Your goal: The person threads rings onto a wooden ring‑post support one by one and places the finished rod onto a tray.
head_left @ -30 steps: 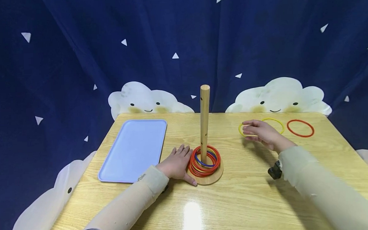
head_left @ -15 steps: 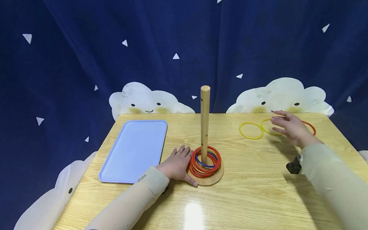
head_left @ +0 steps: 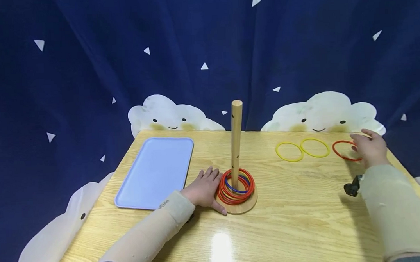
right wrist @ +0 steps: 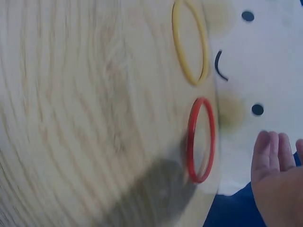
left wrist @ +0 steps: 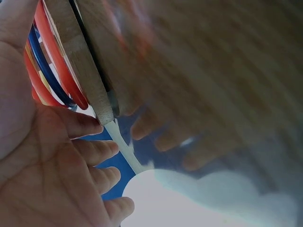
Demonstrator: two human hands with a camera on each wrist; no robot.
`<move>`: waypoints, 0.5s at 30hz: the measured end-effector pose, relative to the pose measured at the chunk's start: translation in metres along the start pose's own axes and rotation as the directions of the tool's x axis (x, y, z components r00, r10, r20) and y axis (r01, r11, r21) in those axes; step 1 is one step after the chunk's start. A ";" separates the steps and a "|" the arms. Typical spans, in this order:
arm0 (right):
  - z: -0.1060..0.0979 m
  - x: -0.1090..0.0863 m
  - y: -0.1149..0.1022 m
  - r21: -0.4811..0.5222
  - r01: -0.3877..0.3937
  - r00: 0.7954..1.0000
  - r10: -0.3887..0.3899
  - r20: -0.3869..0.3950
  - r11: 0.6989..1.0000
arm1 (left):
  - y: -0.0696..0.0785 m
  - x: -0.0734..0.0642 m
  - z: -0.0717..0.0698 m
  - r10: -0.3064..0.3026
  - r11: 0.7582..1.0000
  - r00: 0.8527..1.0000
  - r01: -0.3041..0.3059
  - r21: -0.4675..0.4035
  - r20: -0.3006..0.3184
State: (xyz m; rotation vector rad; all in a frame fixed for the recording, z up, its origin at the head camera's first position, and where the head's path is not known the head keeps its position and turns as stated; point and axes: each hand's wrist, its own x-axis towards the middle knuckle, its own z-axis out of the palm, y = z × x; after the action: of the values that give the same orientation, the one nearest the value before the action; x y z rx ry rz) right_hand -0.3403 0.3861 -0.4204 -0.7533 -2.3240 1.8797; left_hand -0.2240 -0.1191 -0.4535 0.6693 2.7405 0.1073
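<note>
A wooden peg (head_left: 236,141) stands upright on its round base (head_left: 246,208), with several red, yellow and blue rings (head_left: 235,202) stacked around its foot. My left hand (head_left: 202,189) lies beside the base, fingers extended; its fingers (left wrist: 87,124) touch the base's edge in the left wrist view. At the far right, my right hand (head_left: 372,148) hovers over a loose red ring (head_left: 347,159), covering part of it in the head view. In the right wrist view that ring lies flat on the table, apart from the hand, whose palm is bare.
Two yellow rings (head_left: 290,161) lie side by side left of the red one. A light blue tray (head_left: 155,172) is at the table's left. Behind the wooden table (head_left: 288,229) hangs a dark blue curtain (head_left: 178,38) with cloud shapes.
My right hand has moved rightward, from above the left yellow ring, past the other yellow one, to the red ring. The left hand has stayed at the base.
</note>
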 end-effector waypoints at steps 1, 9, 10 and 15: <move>-0.004 0.001 0.002 -0.003 -0.014 0.999 0.014 -0.034 1.000 | 0.000 0.000 0.001 0.002 1.000 1.000 -0.002 -0.001 0.002; -0.018 0.002 0.024 -0.008 -0.095 0.973 0.091 -0.210 0.995 | 0.003 0.001 0.003 -0.006 1.000 1.000 0.006 -0.017 0.003; -0.018 0.002 0.027 -0.021 -0.108 0.970 0.101 -0.219 0.994 | 0.003 0.001 0.003 -0.006 1.000 1.000 0.006 -0.016 0.003; -0.015 0.005 0.043 0.116 -0.156 0.948 0.182 -0.261 0.981 | 0.004 0.001 0.003 -0.002 1.000 1.000 0.002 -0.014 0.007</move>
State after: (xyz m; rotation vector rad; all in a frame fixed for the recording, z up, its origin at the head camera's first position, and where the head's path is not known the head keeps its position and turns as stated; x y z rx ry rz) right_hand -0.3248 0.4078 -0.4575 -1.1504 -2.0486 1.7992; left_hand -0.2221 -0.1148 -0.4564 0.6621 2.7311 0.1234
